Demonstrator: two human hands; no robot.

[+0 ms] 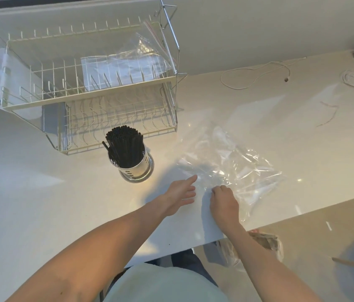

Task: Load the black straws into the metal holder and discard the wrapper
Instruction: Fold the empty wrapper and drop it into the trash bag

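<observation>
While my right hand [224, 201] pinches the near edge of the clear wrapper [230, 166], my left hand [180, 195] lies released, fingers straight, touching the wrapper; left of the wrapper, the metal holder [135, 168] stands filled with black straws [125, 144]

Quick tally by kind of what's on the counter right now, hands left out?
Metal holder full of black straws: 1
Clear wrapper flat on the counter: 1
Dish rack, two tiers: 1
Plastic bag in the rack's top tier: 1
White cables: 2
Total: 6
</observation>
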